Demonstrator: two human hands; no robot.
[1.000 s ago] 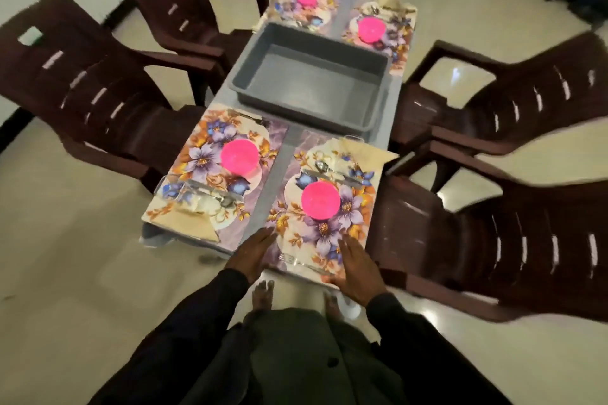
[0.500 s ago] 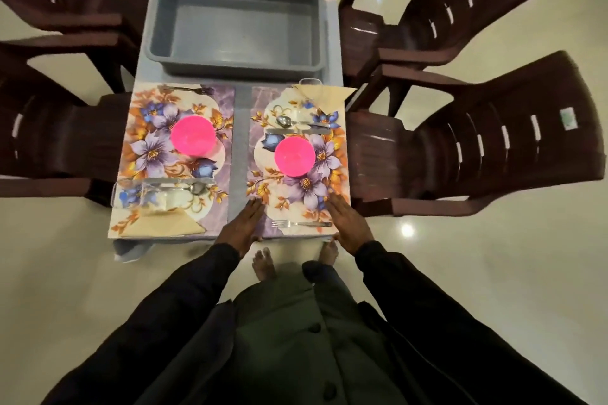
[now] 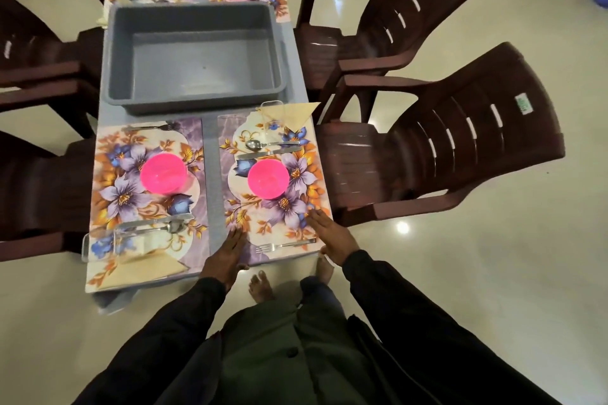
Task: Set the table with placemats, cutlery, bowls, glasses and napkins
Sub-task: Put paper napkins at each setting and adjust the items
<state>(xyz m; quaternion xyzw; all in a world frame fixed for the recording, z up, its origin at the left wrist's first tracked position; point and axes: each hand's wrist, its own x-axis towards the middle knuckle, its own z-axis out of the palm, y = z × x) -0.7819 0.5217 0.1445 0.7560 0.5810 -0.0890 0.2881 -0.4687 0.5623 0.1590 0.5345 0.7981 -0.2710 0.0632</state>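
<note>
Both hands have barely shifted since the earlier frames; the view has swung square over the desk. Left hand and right hand lie flat, fingers open, gripping nothing, pressed on the near-right placemat at the desk's near edge. Its bowl sits mid-mat, fork between the hands, napkin at the far corner. Grey tub mid-desk looks empty. My read: just a final straightening, setting nearly done.
</note>
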